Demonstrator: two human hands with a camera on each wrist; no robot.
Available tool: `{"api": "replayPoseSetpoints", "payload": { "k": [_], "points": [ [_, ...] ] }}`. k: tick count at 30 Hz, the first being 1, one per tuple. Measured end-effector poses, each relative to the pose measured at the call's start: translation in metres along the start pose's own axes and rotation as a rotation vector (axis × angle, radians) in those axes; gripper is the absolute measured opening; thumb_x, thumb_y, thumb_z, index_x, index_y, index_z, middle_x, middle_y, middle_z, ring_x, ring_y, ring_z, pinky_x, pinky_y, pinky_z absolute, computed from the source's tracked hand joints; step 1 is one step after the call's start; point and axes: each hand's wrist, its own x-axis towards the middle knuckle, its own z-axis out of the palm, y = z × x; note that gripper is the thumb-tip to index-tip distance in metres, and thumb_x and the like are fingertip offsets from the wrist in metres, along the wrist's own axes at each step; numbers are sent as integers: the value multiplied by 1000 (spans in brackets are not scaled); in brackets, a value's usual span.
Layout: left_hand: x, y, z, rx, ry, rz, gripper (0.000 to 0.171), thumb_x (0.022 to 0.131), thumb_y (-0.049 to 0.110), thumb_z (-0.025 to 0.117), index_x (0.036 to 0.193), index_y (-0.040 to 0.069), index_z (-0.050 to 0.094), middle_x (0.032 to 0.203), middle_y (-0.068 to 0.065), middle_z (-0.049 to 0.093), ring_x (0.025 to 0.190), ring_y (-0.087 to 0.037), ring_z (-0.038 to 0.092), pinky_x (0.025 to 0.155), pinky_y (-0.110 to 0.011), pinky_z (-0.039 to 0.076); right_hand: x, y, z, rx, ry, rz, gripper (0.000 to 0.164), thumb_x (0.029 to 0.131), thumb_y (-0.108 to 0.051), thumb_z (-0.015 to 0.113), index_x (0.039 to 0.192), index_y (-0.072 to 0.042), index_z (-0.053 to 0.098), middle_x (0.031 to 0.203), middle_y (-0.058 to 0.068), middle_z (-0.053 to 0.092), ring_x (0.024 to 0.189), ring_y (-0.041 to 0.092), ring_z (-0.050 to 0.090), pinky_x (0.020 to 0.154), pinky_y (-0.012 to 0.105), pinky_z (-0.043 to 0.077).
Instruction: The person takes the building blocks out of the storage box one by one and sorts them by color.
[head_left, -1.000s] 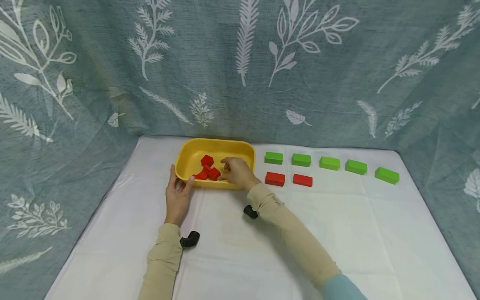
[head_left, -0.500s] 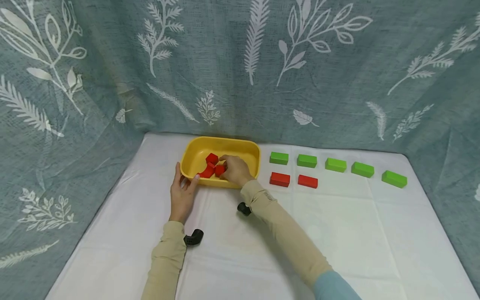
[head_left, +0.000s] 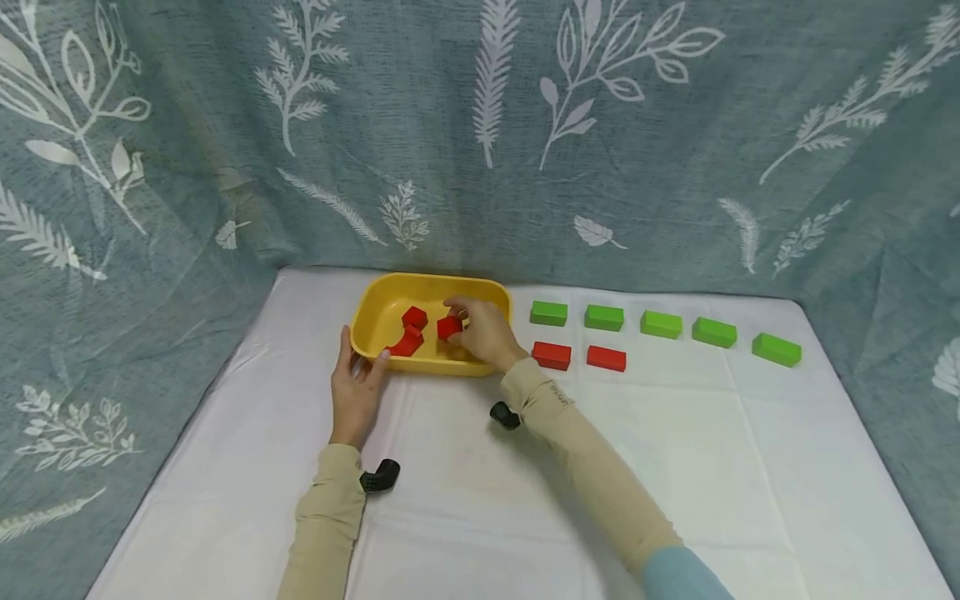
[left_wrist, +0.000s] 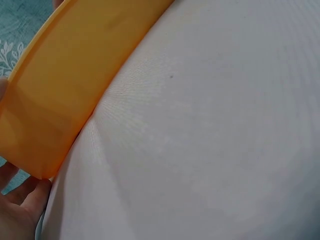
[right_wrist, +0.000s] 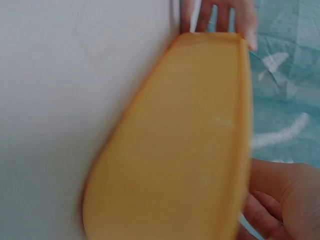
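A yellow plastic tray [head_left: 375, 363] stands at the back of the white-covered table. My left hand [head_left: 356, 403] holds its front left corner, thumb over the rim and fingers along the outer wall. Inside the tray, my right hand [head_left: 487, 335] pinches a red block [head_left: 449, 327] between thumb and fingers. To its left in the tray lie another red block [head_left: 414, 317] and an arch-like red block [head_left: 407, 342], the two touching. Both wrist views mostly show the tray's outer wall [left_wrist: 65, 85]; the blocks are hidden there.
Right of the tray runs a row of several green blocks [head_left: 660, 324]. In front of that row lie a red rectangular block [head_left: 551, 355] and a thinner red block [head_left: 606, 358]. A patterned green curtain [head_left: 450, 208] hangs behind the table.
My right hand has closed its fingers on a red block and moved it away from the other red ones, rightward and back inside the tray. My left hand stays at the tray's corner.
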Motion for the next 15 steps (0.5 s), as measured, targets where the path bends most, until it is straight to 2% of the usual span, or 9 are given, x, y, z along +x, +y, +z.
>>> {"api": "replayPoseSetpoints", "payload": {
  "k": [8, 15],
  "points": [
    [0, 2, 0, -11, 6, -6, 83, 96, 27, 64, 159, 22, 9, 163, 0, 16, 143, -23, 32, 112, -33, 36, -25, 21, -35, 225, 101, 13, 55, 81, 5, 76, 132, 2, 58, 117, 17, 66, 105, 28, 64, 88, 31, 58],
    [0, 3, 4, 2, 2, -44, 83, 96, 28, 63, 159, 25, 8, 163, 0, 14, 143, -24, 32, 112, -31, 36, -43, 41, -53, 289, 123, 53, 56, 83, 6, 74, 136, 3, 54, 122, 18, 63, 107, 28, 63, 90, 32, 57]
  ]
}}
